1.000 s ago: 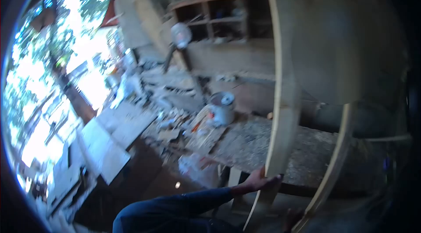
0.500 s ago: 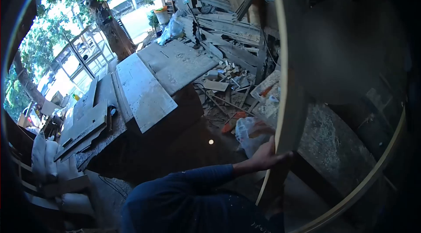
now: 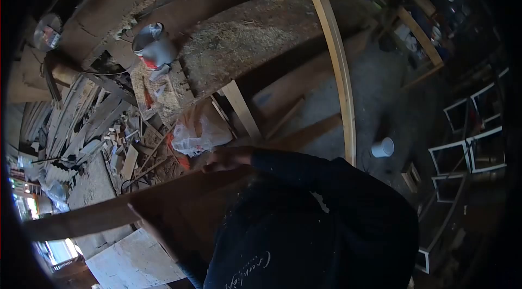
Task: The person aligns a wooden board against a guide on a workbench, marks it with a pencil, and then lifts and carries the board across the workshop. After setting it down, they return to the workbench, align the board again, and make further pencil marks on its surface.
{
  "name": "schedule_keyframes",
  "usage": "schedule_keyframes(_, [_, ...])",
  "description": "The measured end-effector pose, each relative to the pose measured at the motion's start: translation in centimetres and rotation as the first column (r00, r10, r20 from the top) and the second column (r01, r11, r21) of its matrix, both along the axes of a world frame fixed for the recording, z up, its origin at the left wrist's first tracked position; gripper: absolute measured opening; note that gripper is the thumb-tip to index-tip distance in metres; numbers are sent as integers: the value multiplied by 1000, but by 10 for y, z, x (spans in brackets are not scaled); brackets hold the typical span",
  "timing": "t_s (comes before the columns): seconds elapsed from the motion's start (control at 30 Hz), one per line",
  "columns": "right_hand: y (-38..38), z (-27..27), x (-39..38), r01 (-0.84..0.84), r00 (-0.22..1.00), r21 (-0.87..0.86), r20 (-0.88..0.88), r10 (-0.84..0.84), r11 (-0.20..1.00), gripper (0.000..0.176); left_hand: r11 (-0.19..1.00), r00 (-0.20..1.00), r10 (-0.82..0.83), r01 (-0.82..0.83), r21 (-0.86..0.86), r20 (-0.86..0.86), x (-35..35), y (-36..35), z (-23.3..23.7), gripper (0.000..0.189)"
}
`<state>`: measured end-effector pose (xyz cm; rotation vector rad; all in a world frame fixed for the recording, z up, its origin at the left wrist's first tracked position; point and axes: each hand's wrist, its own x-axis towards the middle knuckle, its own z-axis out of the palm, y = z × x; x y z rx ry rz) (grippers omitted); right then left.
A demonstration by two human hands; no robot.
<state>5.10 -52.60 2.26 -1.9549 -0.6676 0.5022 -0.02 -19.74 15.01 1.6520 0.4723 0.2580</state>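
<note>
A long wooden plank (image 3: 81, 222) lies across in front of my body, its near end out at the left. My left hand (image 3: 149, 225) is at its lower edge, closed around it, with a finger or thumb showing against the wood. My right hand (image 3: 227, 159) reaches across my chest and lies curled over the plank's upper edge; shadow hides part of its fingers. Just beyond my right hand sits a white plastic bag (image 3: 198, 134). Below the left hand is a pale board (image 3: 133, 260).
A sawdust-covered workbench (image 3: 250, 30) carries a bucket (image 3: 154, 47). Wood offcuts (image 3: 122, 145) and stacked strips (image 3: 76, 112) lie left. A pale upright timber (image 3: 334, 55) stands ahead. To the right are a white container (image 3: 383, 147) and white frames (image 3: 451, 159).
My view has swung right, from the bright yard to the darker workshop. The plank has turned from upright in view to lying across it. My right hand now shows on it.
</note>
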Motion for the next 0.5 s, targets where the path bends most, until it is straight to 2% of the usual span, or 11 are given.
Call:
schedule_keyframes(0.1, [35, 23, 8, -26, 998, -107, -61, 19, 994, 102, 974, 955, -202, 220, -61, 216, -19, 50, -2, 84])
schedule_keyframes(0.17, [61, 34, 18, -40, 995, -147, -100, 25, 988, 105, 929, 882, -312, 361, -79, 353, -25, 79, -8, 88])
schedule_keyframes(0.23, [85, 49, 23, -68, 992, -192, -121, 45, 979, 109, 960, 922, -208, 257, -115, 326, -22, 104, -9, 90])
schedule_keyframes(0.3, [110, 74, 26, -104, 990, -245, -115, 77, 964, 116, 985, 982, 127, -109, -133, 136, -14, 132, -3, 88])
schedule_keyframes(0.33, [125, 86, 26, -131, 990, -239, -72, 117, 962, 114, 970, 982, 157, -133, -201, 108, -14, 150, 3, 88])
schedule_keyframes(0.4, [150, 104, 24, -85, 991, -201, -118, 61, 976, 113, 987, 976, 161, -157, -43, 143, -13, 188, 6, 89])
schedule_keyframes(0.43, [165, 113, 20, -92, 988, -178, -137, 68, 980, 112, 985, 977, 173, -169, -42, 126, -16, 192, 14, 88])
schedule_keyframes(0.5, [190, 127, 24, -267, 945, -210, -248, 213, 941, 114, 975, 973, 217, -212, -60, 83, -30, 204, 29, 86])
